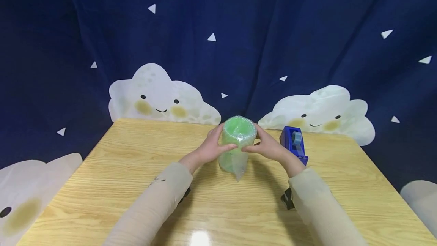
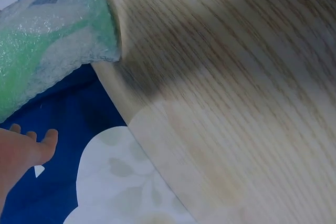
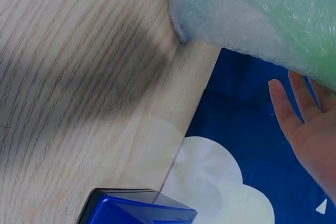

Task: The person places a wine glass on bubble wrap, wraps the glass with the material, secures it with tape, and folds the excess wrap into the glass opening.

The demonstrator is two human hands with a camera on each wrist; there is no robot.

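Note:
A green cylinder-shaped thing in clear bubble wrap (image 1: 238, 127) stands upright near the back of the table in the head view. The left hand (image 1: 212, 148) holds its left side near the top, thumb across the front. From the right, the right hand (image 1: 269, 148) grips it in the same way, both thumbs pointing toward each other. A loose pointed flap of wrap (image 1: 240, 164) hangs down the front. In the left wrist view, the wrapped thing (image 2: 58, 40) fills the upper left corner. The right wrist view shows its wrapped side (image 3: 252, 19) above the fingers.
A blue tape dispenser (image 1: 294, 143) with a roll of tape stands right of the right hand, near its forearm. The wood-grain table (image 1: 143, 143) ends at the back against a dark blue curtain (image 1: 191, 18) with white clouds and triangles.

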